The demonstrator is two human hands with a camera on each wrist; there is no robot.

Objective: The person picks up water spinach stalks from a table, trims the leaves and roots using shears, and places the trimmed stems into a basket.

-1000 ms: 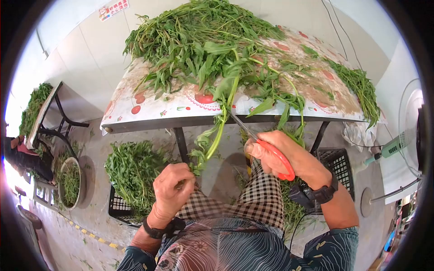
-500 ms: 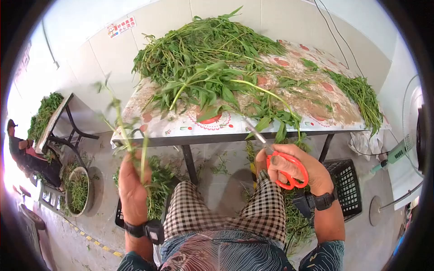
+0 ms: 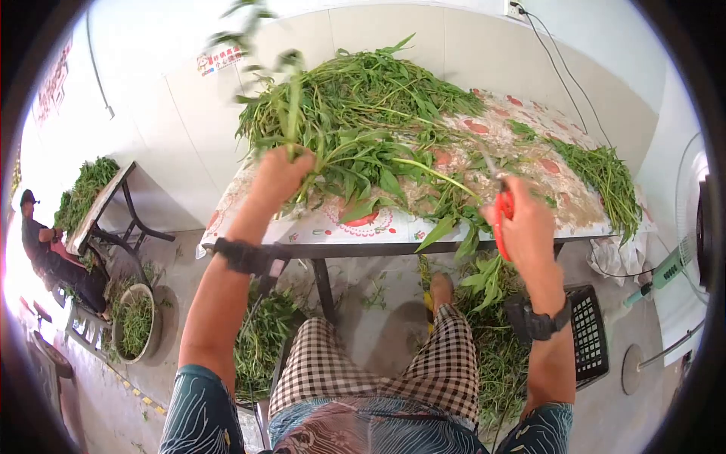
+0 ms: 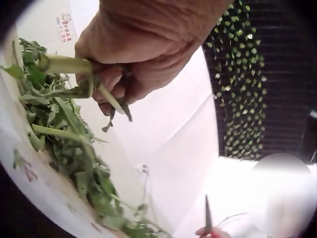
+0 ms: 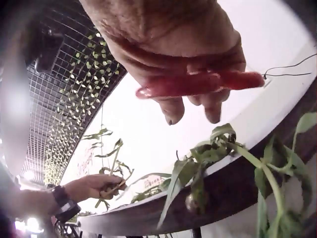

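Note:
My left hand (image 3: 281, 178) grips leafy green stems (image 3: 293, 106), held up over the left part of the table with their leaves above the fist. In the left wrist view, thick pale cut ends of the stems (image 4: 67, 64) stick out beside the fingers. My right hand (image 3: 529, 231) holds scissors (image 3: 503, 216) by their red handles, fingers through the loops, blades pointing up and away. Close to the right hand, a long pale stem with leaves (image 3: 439, 174) lies across the table and droops over its front edge. Behind the left hand rises a big heap of greens (image 3: 363, 94).
The table (image 3: 333, 231) has a fruit-patterned cloth. A trimmed bundle (image 3: 605, 174) hangs over its right end. Below are a black crate (image 3: 588, 329) and a pile of greens (image 3: 495, 340). A fan (image 3: 681, 242) stands right; a person (image 3: 49, 250) sits far left near a tub (image 3: 136, 321).
The left hand has taken stems from over the table front out to the left, then raised them forward over the table. The right hand with the scissors has moved up and forward.

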